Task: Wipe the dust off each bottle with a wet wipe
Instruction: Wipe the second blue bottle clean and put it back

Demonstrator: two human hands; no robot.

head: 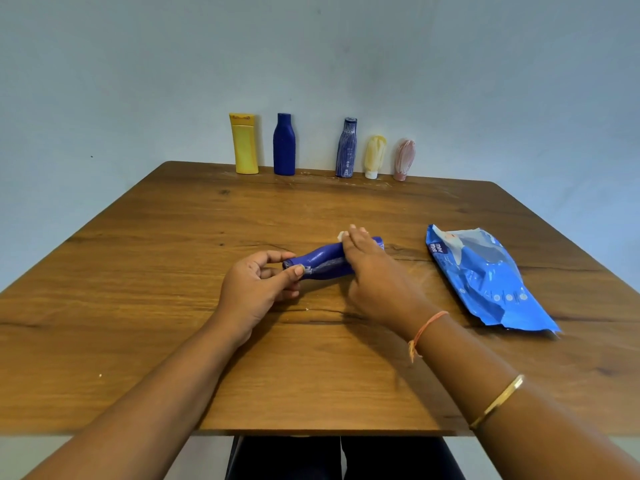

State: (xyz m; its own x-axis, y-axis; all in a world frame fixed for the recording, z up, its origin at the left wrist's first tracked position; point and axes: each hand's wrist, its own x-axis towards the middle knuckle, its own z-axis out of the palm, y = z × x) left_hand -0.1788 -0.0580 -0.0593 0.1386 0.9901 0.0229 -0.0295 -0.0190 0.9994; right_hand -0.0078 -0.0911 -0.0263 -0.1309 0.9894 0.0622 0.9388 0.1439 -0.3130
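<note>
A dark blue bottle (323, 262) lies on its side at the middle of the wooden table (173, 271), a dusty grey streak along its lower side. My left hand (258, 287) pinches its cap end between thumb and fingers. My right hand (367, 268) is wrapped over the bottle's body and presses a white wet wipe (343, 235) against it; only a corner of the wipe shows. At the far edge stand a yellow bottle (245, 143), a clean blue bottle (284, 144), a dusty blue bottle (346, 147), a dusty yellow tube (374, 155) and a dusty pink tube (403, 159).
A blue pack of wet wipes (485, 282) lies flat to the right of my right hand. A pale wall rises directly behind the row of bottles. White dust specks lie on the wood near the far edge.
</note>
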